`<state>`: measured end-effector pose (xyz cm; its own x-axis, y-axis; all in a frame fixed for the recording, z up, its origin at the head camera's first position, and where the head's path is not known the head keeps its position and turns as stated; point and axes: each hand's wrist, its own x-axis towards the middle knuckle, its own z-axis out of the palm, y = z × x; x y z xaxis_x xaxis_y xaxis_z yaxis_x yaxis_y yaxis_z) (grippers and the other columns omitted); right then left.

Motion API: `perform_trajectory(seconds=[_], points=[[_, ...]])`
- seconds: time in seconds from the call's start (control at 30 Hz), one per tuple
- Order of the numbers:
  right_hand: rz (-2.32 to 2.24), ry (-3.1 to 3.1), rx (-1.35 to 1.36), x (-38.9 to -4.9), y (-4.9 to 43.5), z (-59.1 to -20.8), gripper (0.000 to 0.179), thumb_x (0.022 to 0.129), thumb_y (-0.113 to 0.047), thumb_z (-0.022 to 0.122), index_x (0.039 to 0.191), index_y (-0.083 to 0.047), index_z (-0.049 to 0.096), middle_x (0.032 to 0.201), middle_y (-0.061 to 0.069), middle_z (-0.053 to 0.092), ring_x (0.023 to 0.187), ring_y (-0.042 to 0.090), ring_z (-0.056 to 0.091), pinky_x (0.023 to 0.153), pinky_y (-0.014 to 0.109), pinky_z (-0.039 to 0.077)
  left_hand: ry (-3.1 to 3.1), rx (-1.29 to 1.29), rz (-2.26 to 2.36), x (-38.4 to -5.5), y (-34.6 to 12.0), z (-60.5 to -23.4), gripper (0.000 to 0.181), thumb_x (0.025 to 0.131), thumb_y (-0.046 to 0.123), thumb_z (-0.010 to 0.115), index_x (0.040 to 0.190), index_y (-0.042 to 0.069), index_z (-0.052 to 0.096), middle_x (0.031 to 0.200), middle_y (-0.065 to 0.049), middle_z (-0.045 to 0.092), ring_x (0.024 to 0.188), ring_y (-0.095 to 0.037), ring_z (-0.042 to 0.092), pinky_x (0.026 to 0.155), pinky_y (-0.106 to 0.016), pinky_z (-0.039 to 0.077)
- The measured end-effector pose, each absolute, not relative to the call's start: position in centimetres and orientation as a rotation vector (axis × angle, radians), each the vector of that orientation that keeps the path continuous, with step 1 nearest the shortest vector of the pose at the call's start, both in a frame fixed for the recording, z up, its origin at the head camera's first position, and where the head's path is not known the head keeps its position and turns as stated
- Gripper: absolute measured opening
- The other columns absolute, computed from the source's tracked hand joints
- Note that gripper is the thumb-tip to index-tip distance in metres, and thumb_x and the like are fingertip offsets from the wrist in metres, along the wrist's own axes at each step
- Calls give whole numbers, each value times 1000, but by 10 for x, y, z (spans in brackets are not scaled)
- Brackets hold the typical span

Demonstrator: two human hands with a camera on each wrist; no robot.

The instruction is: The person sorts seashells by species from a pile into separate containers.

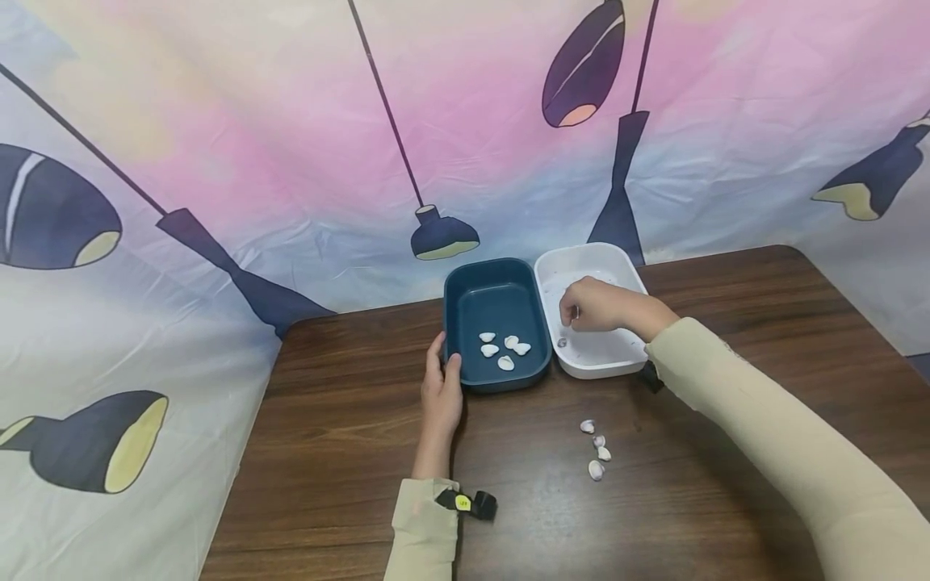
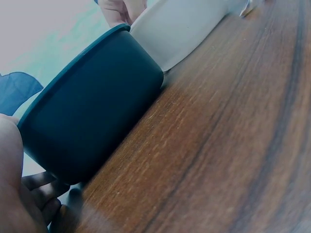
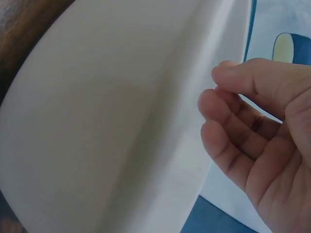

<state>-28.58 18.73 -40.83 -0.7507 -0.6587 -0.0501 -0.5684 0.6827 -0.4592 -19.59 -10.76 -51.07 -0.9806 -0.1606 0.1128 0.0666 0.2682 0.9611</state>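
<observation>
My left hand (image 1: pixel 441 395) holds the left front corner of a teal plastic container (image 1: pixel 494 294), thumb at the rim, fingers round the outer side. Several white seashells (image 1: pixel 506 363) lie on its floor. Over the white plastic container (image 1: pixel 592 355) beside it is my right hand (image 1: pixel 599 305), its fingers loosely curled. In the right wrist view, thumb and fingertips (image 3: pixel 214 104) stand slightly apart with nothing visible between them. Below these fingers in the head view, a small greyish shell (image 1: pixel 562 343) shows at the white container's left side.
Several more shells (image 1: pixel 596 470) lie in a short row on the brown wooden table (image 1: pixel 523 516), in front of the white container. The two containers stand side by side, near the table's back edge. Behind hangs a cloth (image 1: pixel 305 161) printed with lamps.
</observation>
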Motion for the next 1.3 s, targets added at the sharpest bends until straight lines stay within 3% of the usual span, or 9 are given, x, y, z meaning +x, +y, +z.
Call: perform_trajectory(seconds=[0.13, 0.23, 0.3, 0.37, 0.53, 0.73, 0.9, 1.03, 1.3], points=[[-609, 2680, -950, -285, 189, -410, 17, 84, 10, 66, 87, -2, 77, 85, 5, 73, 84, 22, 63, 86, 48, 54, -2344, 83, -1794, -196, -107, -511, 51, 114, 27, 46, 164, 21, 38, 166, -9, 41, 153, -31, 37, 123, -59, 28], [-601, 2683, -964, -279, 189, -409, 14, 84, 9, 68, 86, -3, 76, 83, 4, 71, 83, 22, 62, 98, 56, 48, -2345, 85, -1793, -196, -107, -511, 51, 114, 27, 46, 164, 20, 38, 166, -9, 41, 153, -32, 37, 123, -59, 28], [-610, 2689, -992, -273, 188, -407, 14, 84, 8, 69, 86, -3, 76, 82, 2, 71, 82, 20, 62, 100, 58, 46, -2344, 84, -1793, -196, -107, -511, 51, 114, 27, 47, 164, 20, 39, 166, -9, 41, 153, -32, 37, 123, -59, 28], [-624, 2698, -1051, -264, 189, -404, 13, 83, 8, 70, 86, -4, 76, 80, 1, 70, 79, 19, 62, 97, 56, 49, -2343, 83, -1794, -196, -107, -511, 51, 114, 27, 47, 164, 20, 38, 166, -9, 41, 153, -32, 37, 123, -59, 28], [-647, 2721, -1168, -235, 188, -396, 13, 86, 3, 73, 86, -10, 75, 79, -3, 65, 74, 13, 56, 72, 38, 52, -2348, 82, -1789, -197, -107, -511, 51, 114, 28, 46, 164, 20, 38, 167, -9, 40, 153, -32, 36, 123, -59, 28], [-677, 2698, -1300, -197, 183, -396, 18, 87, 1, 74, 82, -16, 72, 77, -12, 61, 73, 10, 57, 71, 32, 52, -2341, 82, -1786, -196, -107, -511, 51, 114, 27, 47, 164, 18, 39, 166, -9, 41, 153, -32, 37, 123, -59, 28], [-642, 2641, -1243, -175, 178, -410, 14, 89, -4, 77, 86, -17, 75, 78, -15, 64, 74, 3, 58, 71, 30, 54, -2350, 90, -1782, -196, -107, -511, 51, 114, 28, 46, 164, 19, 38, 167, -7, 41, 154, -30, 36, 123, -57, 28], [-591, 2621, -1205, -166, 172, -427, 10, 88, -6, 78, 90, -15, 76, 79, -15, 64, 72, 1, 56, 67, 28, 53, -2350, 83, -1779, -196, -108, -511, 51, 114, 28, 46, 164, 19, 38, 167, -7, 40, 154, -30, 36, 123, -58, 28], [-503, 2617, -1132, -161, 168, -450, 20, 82, -4, 79, 78, -20, 66, 71, -14, 52, 66, 4, 48, 59, 26, 44, -2352, 89, -1778, -196, -107, -511, 52, 114, 29, 46, 164, 18, 38, 166, -8, 41, 153, -30, 37, 123, -57, 28]])
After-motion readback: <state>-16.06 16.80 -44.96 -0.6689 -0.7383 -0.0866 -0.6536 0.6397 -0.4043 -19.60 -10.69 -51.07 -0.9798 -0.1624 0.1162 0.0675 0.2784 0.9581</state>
